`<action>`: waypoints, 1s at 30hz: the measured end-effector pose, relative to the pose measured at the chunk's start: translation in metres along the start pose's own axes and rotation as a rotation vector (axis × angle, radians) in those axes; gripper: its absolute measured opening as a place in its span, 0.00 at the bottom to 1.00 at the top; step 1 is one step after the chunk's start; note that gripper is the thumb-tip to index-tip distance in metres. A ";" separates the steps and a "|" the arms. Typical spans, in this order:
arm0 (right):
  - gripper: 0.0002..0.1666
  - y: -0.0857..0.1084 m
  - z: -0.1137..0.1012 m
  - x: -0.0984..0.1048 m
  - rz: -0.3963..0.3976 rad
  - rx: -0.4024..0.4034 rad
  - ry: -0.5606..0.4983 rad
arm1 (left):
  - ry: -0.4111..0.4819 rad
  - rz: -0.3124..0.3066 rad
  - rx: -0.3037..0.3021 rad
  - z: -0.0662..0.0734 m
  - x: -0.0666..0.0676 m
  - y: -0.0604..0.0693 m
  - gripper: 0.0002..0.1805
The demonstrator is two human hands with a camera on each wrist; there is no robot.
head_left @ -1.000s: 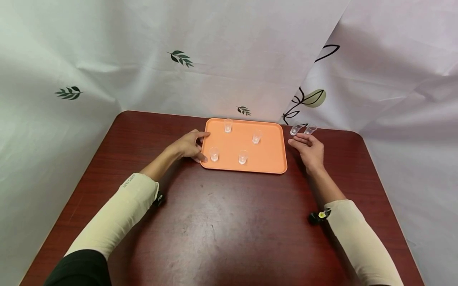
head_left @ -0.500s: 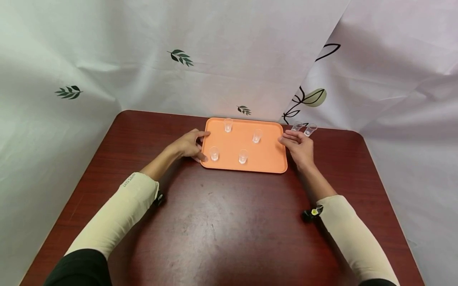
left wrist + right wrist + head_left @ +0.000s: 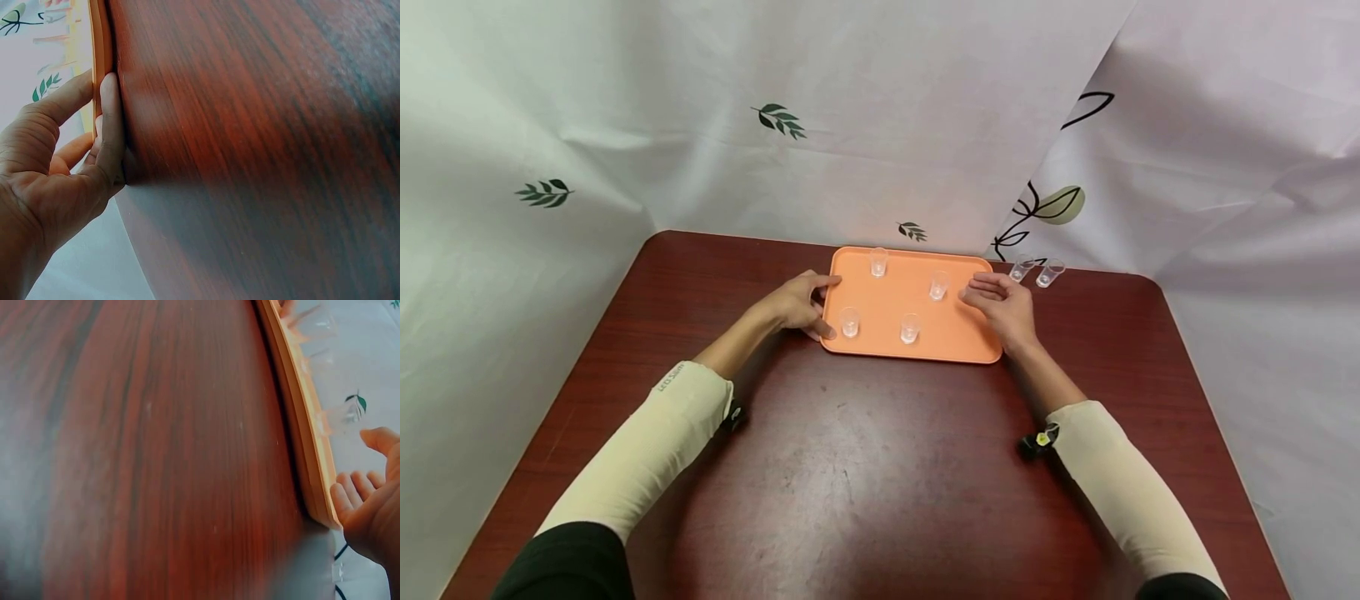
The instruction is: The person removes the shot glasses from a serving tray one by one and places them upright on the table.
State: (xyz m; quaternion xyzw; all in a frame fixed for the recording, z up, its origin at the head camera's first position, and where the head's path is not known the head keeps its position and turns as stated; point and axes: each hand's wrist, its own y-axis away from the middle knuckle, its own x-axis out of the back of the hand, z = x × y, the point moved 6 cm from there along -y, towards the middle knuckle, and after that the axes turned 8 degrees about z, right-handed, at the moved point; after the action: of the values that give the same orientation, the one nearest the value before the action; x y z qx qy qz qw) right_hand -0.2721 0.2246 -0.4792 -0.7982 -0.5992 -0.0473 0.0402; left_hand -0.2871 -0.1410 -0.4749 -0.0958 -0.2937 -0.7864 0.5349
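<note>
My left hand (image 3: 797,304) holds the left edge of an orange tray (image 3: 958,333), its index finger at the rim and its thumb by the front corner. In the left wrist view, fingers (image 3: 111,119) lie along the tray's side wall. Several small clear plastic cups stand on the tray: one at the back left (image 3: 878,263), one at the back right (image 3: 938,286), one at the front left (image 3: 849,322) and one at the front middle (image 3: 910,329). Over the tray's right part hovers my right hand (image 3: 1006,312), thumb apart from the fingers, with nothing visible between them.
Two more clear cups, one (image 3: 1022,267) beside the other (image 3: 1050,273), are on the brown wooden table (image 3: 850,467), right of the tray at the back edge. White cloth (image 3: 850,150) with leaf prints hangs behind the table.
My right hand has moved left, from beside the two cups at the right to over the tray's right part. My left hand, the tray and the cups have stayed in place.
</note>
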 end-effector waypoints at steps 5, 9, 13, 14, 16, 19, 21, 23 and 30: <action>0.32 -0.001 -0.001 -0.017 -0.064 0.029 0.040 | 0.021 -0.015 0.008 -0.001 -0.001 0.000 0.63; 0.33 -0.001 -0.003 -0.030 -0.094 0.036 0.051 | 0.022 -0.018 0.010 -0.001 -0.001 0.002 0.63; 0.34 -0.001 -0.002 -0.040 -0.099 0.035 0.071 | 0.024 -0.019 0.010 -0.001 -0.002 0.003 0.63; 0.34 -0.001 -0.002 -0.041 -0.098 0.036 0.076 | 0.023 -0.019 0.008 -0.001 -0.002 0.003 0.63; 0.32 -0.002 -0.002 -0.044 -0.094 0.041 0.084 | 0.022 -0.022 0.005 -0.001 -0.003 0.003 0.62; 0.29 -0.001 -0.002 -0.046 -0.087 0.051 0.089 | 0.019 -0.021 0.000 -0.002 -0.003 0.002 0.62; 0.27 0.000 -0.003 -0.047 -0.080 0.059 0.088 | 0.016 -0.019 -0.005 -0.002 -0.002 0.001 0.62; 0.26 0.001 -0.004 -0.047 -0.074 0.067 0.091 | 0.013 -0.017 -0.007 -0.003 -0.002 0.000 0.62; 0.26 0.007 -0.004 -0.043 -0.065 0.070 0.093 | 0.004 -0.017 -0.005 -0.001 0.000 0.000 0.63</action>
State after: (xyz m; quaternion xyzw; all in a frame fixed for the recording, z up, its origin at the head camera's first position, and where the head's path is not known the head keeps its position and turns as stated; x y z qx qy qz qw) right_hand -0.2775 0.1810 -0.4802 -0.7735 -0.6234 -0.0646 0.0945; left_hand -0.2870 -0.1413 -0.4758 -0.0929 -0.2914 -0.7918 0.5287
